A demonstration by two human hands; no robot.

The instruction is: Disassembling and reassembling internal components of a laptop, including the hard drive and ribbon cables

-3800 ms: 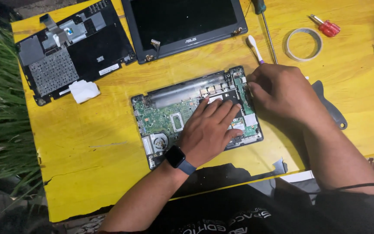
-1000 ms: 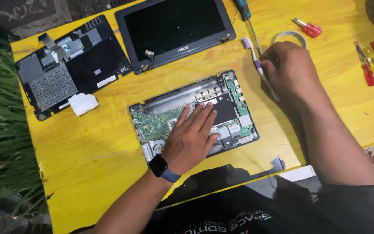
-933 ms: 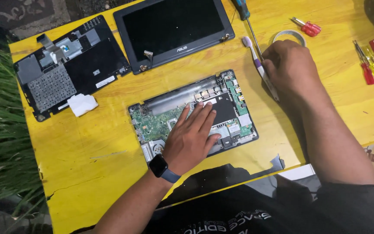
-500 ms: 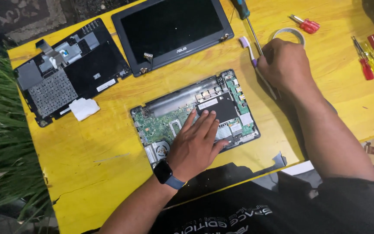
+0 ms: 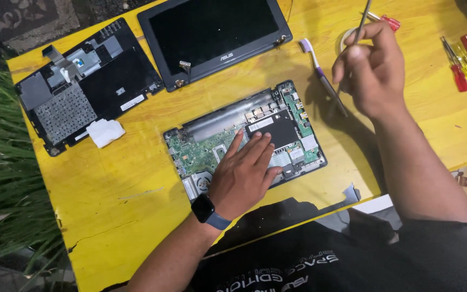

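Pressing flat, fingers spread, the left hand lay on the opened laptop base — the right hand gripped what looked like a screwdriver above the yellow worktop.

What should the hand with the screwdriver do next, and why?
Probably bring the screwdriver down to the opened laptop base. The right hand grips it raised above the yellow table, away from the circuit board, while the left hand lies flat on the base, holding it steady, so the base looks ready to be worked on.
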